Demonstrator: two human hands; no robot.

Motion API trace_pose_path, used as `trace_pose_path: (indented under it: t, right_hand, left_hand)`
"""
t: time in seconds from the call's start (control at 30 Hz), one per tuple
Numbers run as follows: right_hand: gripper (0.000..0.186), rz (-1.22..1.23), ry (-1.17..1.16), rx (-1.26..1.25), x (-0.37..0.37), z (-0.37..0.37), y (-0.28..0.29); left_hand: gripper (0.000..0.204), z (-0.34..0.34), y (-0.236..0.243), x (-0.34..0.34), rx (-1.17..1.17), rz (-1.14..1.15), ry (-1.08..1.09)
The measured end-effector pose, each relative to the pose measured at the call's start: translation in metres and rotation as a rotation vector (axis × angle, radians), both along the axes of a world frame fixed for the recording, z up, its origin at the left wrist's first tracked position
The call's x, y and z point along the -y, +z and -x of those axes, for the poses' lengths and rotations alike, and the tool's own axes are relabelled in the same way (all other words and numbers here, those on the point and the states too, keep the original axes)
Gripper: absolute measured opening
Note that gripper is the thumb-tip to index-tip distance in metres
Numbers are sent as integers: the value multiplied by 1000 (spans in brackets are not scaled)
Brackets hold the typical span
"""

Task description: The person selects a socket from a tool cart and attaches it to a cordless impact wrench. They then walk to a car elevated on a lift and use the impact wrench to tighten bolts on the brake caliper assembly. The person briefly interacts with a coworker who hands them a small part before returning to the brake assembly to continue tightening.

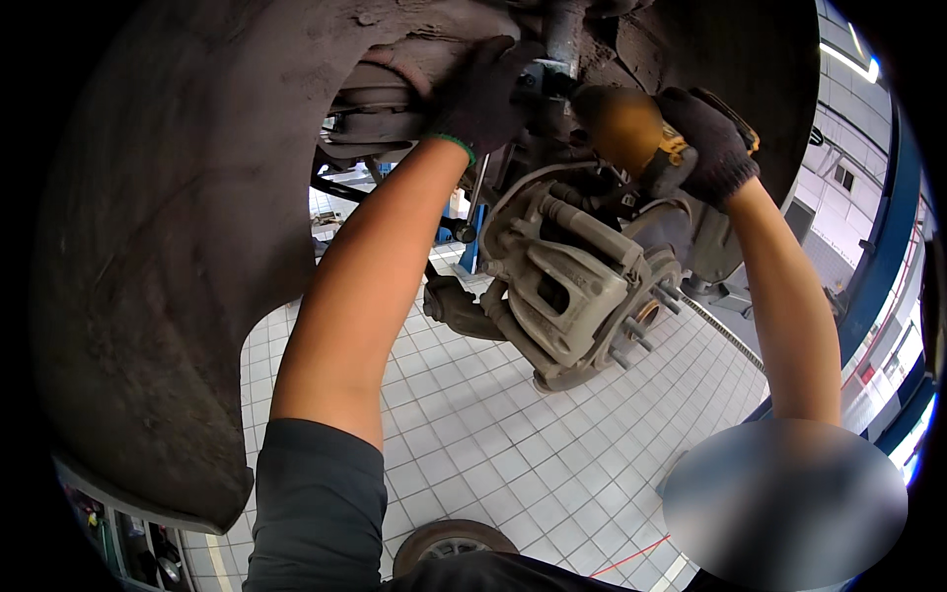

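My right hand (705,148), in a dark knit glove, is closed round the handle of a yellow and black cordless impact wrench (631,128). The tool's nose points left at the bolted bracket (546,79) at the foot of the strut (563,35). My left hand (483,94), gloved in the same dark knit with a green cuff edge, is against the bracket's left side. Its fingers look curled there, but what they hold is lost in shadow. Below both hands hangs the brake caliper (567,286), over the hub with its bare wheel studs (631,340).
A dark wheel-arch liner (187,247) curves round on the left. Beneath the left hand runs a thin metal rod (478,197). A wheel (454,543) lies on the white tiled floor (444,424). Blue lift posts (878,247) stand at right, and a red cord (631,555) crosses the floor.
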State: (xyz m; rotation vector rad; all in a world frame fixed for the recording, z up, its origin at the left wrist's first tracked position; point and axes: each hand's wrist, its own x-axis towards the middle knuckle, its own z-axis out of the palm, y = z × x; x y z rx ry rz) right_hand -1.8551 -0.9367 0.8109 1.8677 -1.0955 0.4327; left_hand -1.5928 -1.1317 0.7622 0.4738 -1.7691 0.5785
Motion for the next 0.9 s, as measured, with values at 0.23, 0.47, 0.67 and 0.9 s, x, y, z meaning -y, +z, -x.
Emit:
trace_pose_path:
  t: [0.23, 0.47, 0.67, 0.9]
  right_hand:
    - [49, 432, -19, -53, -49, 94, -95]
    - [49, 376, -30, 963, -161, 127, -337]
    - [43, 220, -21, 1445, -235, 118, -519]
    - [46, -324, -644, 1470, -345, 91, -609]
  left_hand:
    - [43, -11, 5, -2, -46, -2, -88]
    - [43, -19, 12, -7, 72, 130, 42]
    - [46, -11, 23, -19, 232, -20, 221]
    - [54, -32, 18, 52, 208, 55, 338]
